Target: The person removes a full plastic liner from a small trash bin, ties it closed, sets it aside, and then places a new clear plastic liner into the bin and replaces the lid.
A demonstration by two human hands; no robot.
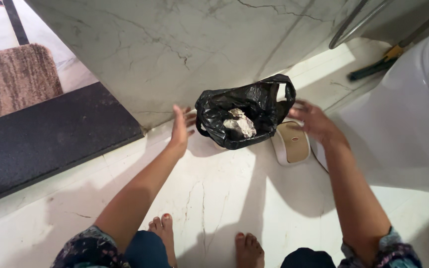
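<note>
Hands (181, 125) (312, 120) open, flanking black bin bag (261, 101)

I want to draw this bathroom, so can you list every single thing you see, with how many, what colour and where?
bag: one, black, on the floor by the wall, between the hands
paper: one crumpled wad, white-grey, inside the bag
lid: one, white with a tan middle, flat on the floor right of the bag
wall: one, pale marble, behind the bag
floor: pale marble, underfoot
step: one, black, far left
mat: one, brown, upper left
toilet: one, white, right edge
hose: one, silver, top right
left hand: open, beside the bag
right hand: open, beside the bag
feet: two, bare, bottom
</note>
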